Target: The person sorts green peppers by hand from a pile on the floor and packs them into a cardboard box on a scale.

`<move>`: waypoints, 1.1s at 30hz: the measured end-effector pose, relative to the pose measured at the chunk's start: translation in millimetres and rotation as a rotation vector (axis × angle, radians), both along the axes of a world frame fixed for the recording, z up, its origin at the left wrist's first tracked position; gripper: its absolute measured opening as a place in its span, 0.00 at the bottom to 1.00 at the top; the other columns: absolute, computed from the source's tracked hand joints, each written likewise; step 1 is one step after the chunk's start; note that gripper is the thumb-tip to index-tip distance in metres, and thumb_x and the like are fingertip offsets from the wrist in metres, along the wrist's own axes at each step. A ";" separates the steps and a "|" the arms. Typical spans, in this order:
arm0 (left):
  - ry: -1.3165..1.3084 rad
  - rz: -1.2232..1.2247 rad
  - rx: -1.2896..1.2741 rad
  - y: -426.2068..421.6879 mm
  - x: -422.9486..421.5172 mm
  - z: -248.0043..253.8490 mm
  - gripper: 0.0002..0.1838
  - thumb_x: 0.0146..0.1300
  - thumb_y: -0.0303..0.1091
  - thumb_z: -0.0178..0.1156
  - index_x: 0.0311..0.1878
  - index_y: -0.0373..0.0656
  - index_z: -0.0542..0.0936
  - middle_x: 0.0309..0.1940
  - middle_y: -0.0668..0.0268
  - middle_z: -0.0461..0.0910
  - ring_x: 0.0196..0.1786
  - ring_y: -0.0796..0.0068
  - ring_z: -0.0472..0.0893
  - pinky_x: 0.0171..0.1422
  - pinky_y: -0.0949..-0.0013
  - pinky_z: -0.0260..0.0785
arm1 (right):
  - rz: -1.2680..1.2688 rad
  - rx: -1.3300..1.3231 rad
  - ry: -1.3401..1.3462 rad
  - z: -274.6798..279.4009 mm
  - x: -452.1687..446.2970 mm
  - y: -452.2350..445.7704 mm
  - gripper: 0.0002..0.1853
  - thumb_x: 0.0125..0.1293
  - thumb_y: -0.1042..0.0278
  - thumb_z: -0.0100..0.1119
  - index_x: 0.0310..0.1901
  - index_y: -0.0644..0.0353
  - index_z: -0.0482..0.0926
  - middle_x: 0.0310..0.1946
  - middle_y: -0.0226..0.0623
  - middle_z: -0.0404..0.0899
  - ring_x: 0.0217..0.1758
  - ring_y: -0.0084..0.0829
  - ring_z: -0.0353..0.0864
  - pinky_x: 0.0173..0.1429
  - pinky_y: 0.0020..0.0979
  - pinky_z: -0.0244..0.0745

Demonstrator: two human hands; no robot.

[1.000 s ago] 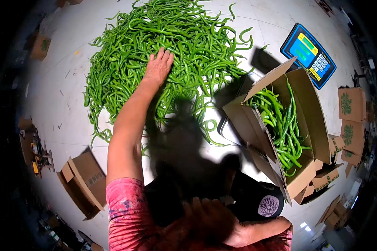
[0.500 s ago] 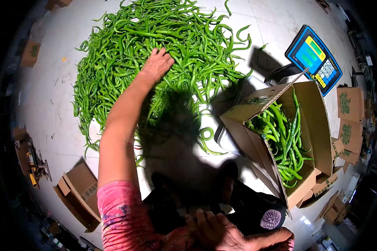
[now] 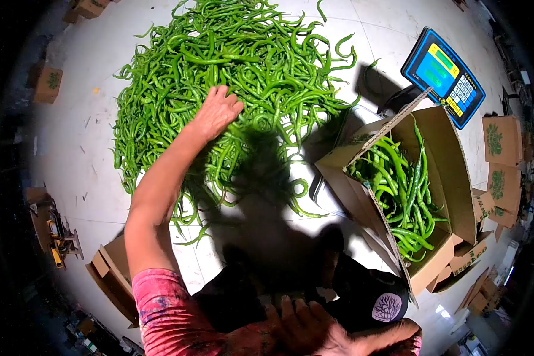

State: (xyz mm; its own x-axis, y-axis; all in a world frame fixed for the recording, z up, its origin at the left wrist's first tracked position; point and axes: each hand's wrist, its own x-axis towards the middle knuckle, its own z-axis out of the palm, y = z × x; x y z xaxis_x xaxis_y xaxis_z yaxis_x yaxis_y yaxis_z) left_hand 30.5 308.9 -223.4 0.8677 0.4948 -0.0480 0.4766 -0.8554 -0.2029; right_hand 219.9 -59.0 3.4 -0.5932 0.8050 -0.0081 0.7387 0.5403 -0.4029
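Observation:
A broad heap of long green chili peppers point(image 3: 267, 65) covers the pale floor in front of me. My left hand point(image 3: 218, 113) is in the middle of the heap, its fingers curled down around peppers; the fingertips are hidden. Close to my body at the bottom, my right hand point(image 3: 308, 326) lies in shadow with fingers stretched out and apart, holding nothing that I can see. To the right stands an open cardboard box point(image 3: 451, 172), tilted, with green chili peppers point(image 3: 400, 190) inside.
A scale display point(image 3: 443, 77) with a keypad stands behind the box. More cardboard boxes point(image 3: 502, 140) are at the right edge. Another open carton point(image 3: 114, 267) lies at lower left. A few loose peppers point(image 3: 302, 196) lie by the heap's near side.
My left hand has drawn back slightly toward me through the heap. Some peppers at the near left edge have slid closer. The right hand has barely moved, and the view has shifted a little.

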 end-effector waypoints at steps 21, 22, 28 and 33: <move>-1.112 0.870 -0.800 -127.7 -82.2 189.8 0.08 0.60 0.26 0.59 0.43 0.39 0.77 0.34 0.71 0.76 0.38 0.79 0.74 0.45 0.73 0.67 | 0.167 -0.099 0.022 7.3 -16.9 -22.6 0.22 0.57 0.62 0.54 0.51 0.67 0.74 0.37 0.46 0.77 0.40 0.38 0.78 0.43 0.37 0.72; -1.278 0.900 -0.902 -131.4 -88.2 186.8 0.09 0.60 0.25 0.59 0.45 0.40 0.77 0.36 0.71 0.76 0.39 0.78 0.75 0.46 0.73 0.68 | 0.145 -0.081 0.044 4.1 -17.9 -23.1 0.21 0.58 0.63 0.54 0.50 0.68 0.74 0.35 0.44 0.77 0.38 0.39 0.78 0.41 0.38 0.72; -1.831 0.890 -1.192 -179.4 -96.8 217.8 0.12 0.60 0.24 0.62 0.47 0.41 0.77 0.39 0.65 0.77 0.42 0.74 0.77 0.47 0.68 0.72 | 0.134 -0.178 0.065 4.0 -12.4 -15.3 0.20 0.58 0.65 0.56 0.52 0.65 0.75 0.35 0.43 0.79 0.39 0.40 0.80 0.43 0.39 0.75; -2.028 0.811 -1.371 -211.2 -105.4 243.9 0.12 0.61 0.24 0.61 0.49 0.40 0.76 0.39 0.61 0.78 0.41 0.72 0.77 0.39 0.66 0.70 | 0.097 -0.423 0.089 13.9 2.1 -1.0 0.21 0.61 0.65 0.56 0.55 0.64 0.74 0.43 0.47 0.79 0.48 0.47 0.79 0.51 0.42 0.75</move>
